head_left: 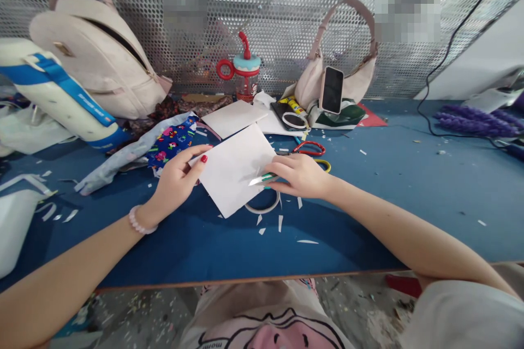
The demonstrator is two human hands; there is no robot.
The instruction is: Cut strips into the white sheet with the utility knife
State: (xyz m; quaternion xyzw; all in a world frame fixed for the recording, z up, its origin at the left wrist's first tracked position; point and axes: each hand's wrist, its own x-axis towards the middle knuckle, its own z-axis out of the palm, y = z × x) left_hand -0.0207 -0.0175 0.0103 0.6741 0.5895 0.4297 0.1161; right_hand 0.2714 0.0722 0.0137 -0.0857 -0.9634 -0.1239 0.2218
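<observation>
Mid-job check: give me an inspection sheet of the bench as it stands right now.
Surface: blue table, strewn with small white paper scraps.
Job's things: white sheet held between both hands; green-and-white tool at its right edge; tape ring partly hidden beneath.
Clutter: red-handled scissors, patterned cloth, phone propped on a handbag, drinking bottle, backpack.
Hands: left hand pinches the sheet's left corner; right hand grips the tool.
Cables: black cable at far right, apart from the hands.
Surroundings: perforated metal panel behind; littered floor below.
</observation>
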